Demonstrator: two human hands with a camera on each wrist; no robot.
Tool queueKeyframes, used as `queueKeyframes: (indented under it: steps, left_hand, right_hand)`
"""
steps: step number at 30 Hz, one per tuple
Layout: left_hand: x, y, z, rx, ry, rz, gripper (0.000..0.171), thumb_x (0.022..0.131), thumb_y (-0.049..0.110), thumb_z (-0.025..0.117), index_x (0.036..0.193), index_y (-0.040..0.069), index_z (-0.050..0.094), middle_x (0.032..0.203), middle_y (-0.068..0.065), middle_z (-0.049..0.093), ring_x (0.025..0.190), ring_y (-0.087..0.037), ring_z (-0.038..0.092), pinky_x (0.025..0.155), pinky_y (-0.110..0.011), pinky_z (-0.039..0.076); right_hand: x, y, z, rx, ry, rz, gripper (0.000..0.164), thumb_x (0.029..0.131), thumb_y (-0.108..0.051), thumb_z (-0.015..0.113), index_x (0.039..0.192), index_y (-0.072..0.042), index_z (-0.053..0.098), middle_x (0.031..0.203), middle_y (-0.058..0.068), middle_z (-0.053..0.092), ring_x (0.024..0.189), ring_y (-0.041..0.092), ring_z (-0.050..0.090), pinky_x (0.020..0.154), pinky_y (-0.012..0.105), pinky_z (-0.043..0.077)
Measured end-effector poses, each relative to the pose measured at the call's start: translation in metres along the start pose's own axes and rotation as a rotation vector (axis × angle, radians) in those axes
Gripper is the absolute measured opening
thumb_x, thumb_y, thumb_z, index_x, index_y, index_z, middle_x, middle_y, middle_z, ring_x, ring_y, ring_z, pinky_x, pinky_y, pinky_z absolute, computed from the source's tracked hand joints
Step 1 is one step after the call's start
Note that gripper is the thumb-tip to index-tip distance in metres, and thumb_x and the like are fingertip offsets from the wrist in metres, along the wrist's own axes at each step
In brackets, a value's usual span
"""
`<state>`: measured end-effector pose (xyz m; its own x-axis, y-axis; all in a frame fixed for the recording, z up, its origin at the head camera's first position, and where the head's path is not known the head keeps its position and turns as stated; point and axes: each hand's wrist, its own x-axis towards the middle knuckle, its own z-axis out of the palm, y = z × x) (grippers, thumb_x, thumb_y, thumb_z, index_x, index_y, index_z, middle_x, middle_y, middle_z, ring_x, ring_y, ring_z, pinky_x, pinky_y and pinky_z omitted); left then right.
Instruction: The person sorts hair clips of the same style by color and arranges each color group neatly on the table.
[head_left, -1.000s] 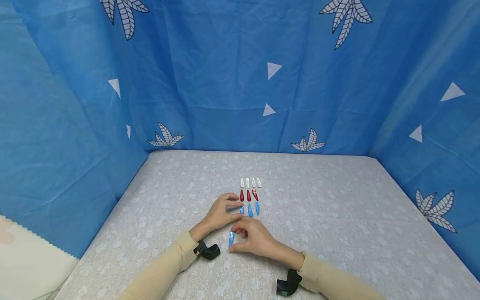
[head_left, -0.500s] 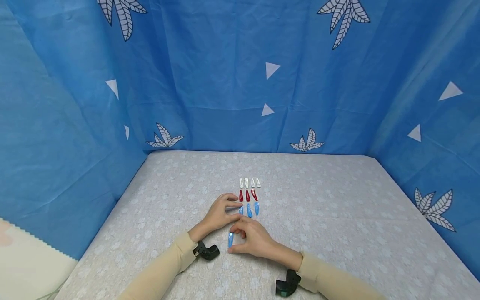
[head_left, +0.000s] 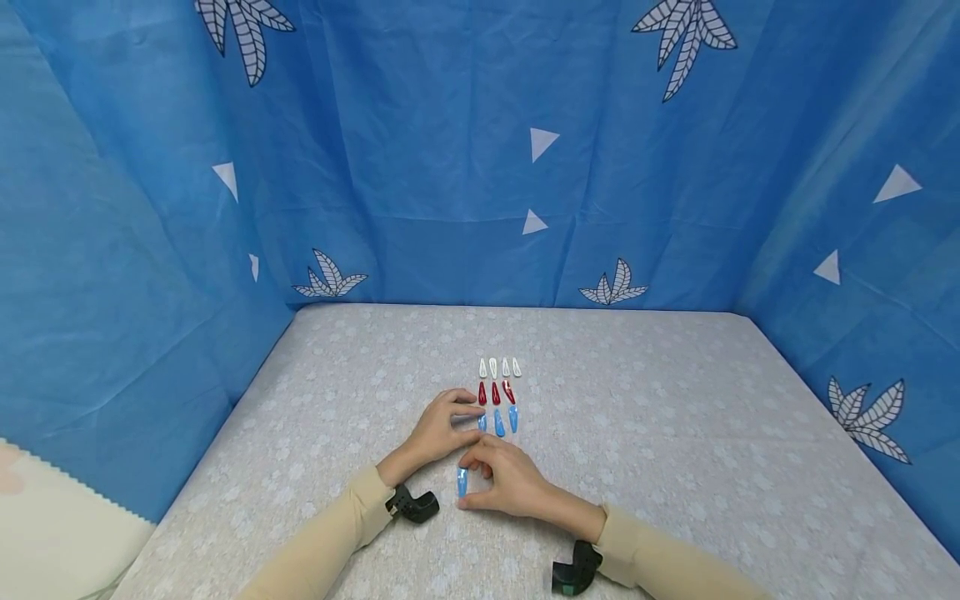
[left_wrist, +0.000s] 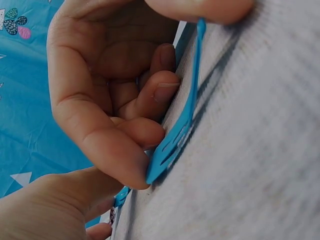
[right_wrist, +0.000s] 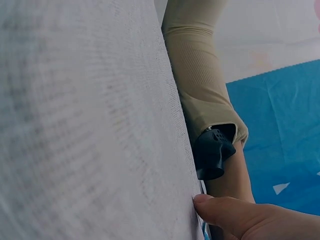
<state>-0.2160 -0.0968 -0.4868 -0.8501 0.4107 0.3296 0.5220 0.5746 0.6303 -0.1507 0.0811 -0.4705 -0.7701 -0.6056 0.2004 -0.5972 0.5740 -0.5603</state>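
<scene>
My right hand (head_left: 510,479) pinches a light blue snap hair clip (head_left: 462,483) lengthwise, thumb at the near end and index finger at the far end. In the left wrist view this clip (left_wrist: 182,120) stands slanted close over the cloth. Farther forward, my left hand (head_left: 438,429) has thumb and index finger at the two ends of the leftmost blue hair clip (head_left: 482,423), partly covered by the fingers. Right of it lie two more blue clips (head_left: 499,422). The right wrist view shows my right thumb (right_wrist: 225,210) by the cloth, with most of the clip hidden.
Behind the blue clips lie a row of red hair clips (head_left: 496,393), the right one tilted, and a row of several white clips (head_left: 492,367). A patterned grey cloth (head_left: 637,417) covers the table. Blue curtains (head_left: 420,167) enclose the back and sides.
Both hands and the clips keep their places; the head view shifts only slightly.
</scene>
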Motion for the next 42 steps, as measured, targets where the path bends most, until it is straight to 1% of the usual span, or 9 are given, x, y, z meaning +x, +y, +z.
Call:
queueKeyframes:
  steps: [8,13,18,23,28,31,36,42]
  left_hand:
    - [0.0,-0.002,0.001,-0.005,0.003,0.002,0.035,0.077,0.021,0.081,0.109,0.007,0.075,0.123,-0.01,0.064,0.122,-0.03,0.055,0.103,-0.051,0.044]
    - [0.001,-0.003,0.001,-0.005,0.004,0.001,0.036,0.077,0.023,0.082,0.109,0.008,0.076,0.123,-0.009,0.064,0.123,-0.03,0.054,0.103,-0.05,0.044]
    - [0.001,-0.003,0.0,0.008,0.005,0.019,0.036,0.077,0.023,0.082,0.109,0.007,0.076,0.122,-0.01,0.064,0.121,-0.03,0.055,0.103,-0.049,0.044]
    - [0.001,-0.003,-0.001,0.004,0.001,0.024,0.037,0.077,0.023,0.082,0.11,0.007,0.075,0.123,-0.012,0.064,0.121,-0.031,0.055,0.103,-0.05,0.043]
    - [0.001,-0.002,-0.002,0.009,0.014,0.059,0.036,0.077,0.024,0.082,0.109,0.007,0.076,0.121,-0.012,0.064,0.119,-0.032,0.056,0.102,-0.05,0.044]
    - [0.002,-0.002,-0.001,0.012,0.019,0.069,0.036,0.077,0.025,0.082,0.108,0.007,0.076,0.12,-0.012,0.065,0.118,-0.031,0.056,0.101,-0.05,0.045]
    - [0.002,-0.003,-0.001,-0.003,0.003,0.044,0.036,0.078,0.024,0.082,0.109,0.007,0.076,0.122,-0.011,0.064,0.12,-0.031,0.055,0.102,-0.05,0.045]
    - [0.001,-0.003,-0.001,-0.011,0.002,0.021,0.036,0.077,0.024,0.082,0.109,0.008,0.076,0.122,-0.011,0.064,0.121,-0.03,0.055,0.101,-0.05,0.045]
  right_hand:
    - [-0.001,-0.001,-0.002,0.048,-0.004,-0.006,0.04,0.072,-0.036,0.087,0.103,-0.018,0.068,0.092,-0.007,0.061,0.071,0.001,0.048,0.063,0.014,0.041]
    - [-0.001,-0.001,-0.006,0.102,-0.033,0.005,0.039,0.071,-0.03,0.088,0.101,-0.016,0.068,0.087,-0.006,0.065,0.073,0.001,0.052,0.067,0.015,0.045]
    - [-0.001,-0.003,-0.013,0.139,-0.067,0.012,0.038,0.07,-0.025,0.088,0.101,-0.014,0.07,0.084,-0.004,0.068,0.073,0.001,0.056,0.069,0.015,0.047]
    - [0.0,-0.003,-0.017,0.161,-0.08,0.01,0.038,0.07,-0.023,0.088,0.101,-0.015,0.07,0.084,-0.004,0.068,0.072,0.001,0.056,0.067,0.015,0.047]
    - [-0.001,0.002,-0.022,0.199,-0.093,0.012,0.039,0.071,-0.022,0.087,0.104,-0.012,0.069,0.086,-0.002,0.067,0.073,0.002,0.057,0.067,0.017,0.049]
    - [-0.002,0.006,-0.027,0.217,-0.088,0.007,0.04,0.072,-0.022,0.087,0.107,-0.01,0.069,0.087,-0.001,0.068,0.073,0.004,0.057,0.066,0.018,0.049]
    - [-0.004,0.013,-0.039,0.214,-0.063,0.014,0.043,0.074,-0.022,0.086,0.111,-0.008,0.069,0.09,0.0,0.068,0.075,0.009,0.058,0.065,0.02,0.049]
    - [-0.006,0.026,-0.058,0.188,0.0,0.043,0.043,0.076,-0.022,0.085,0.114,-0.008,0.068,0.092,0.001,0.068,0.077,0.015,0.06,0.064,0.022,0.049]
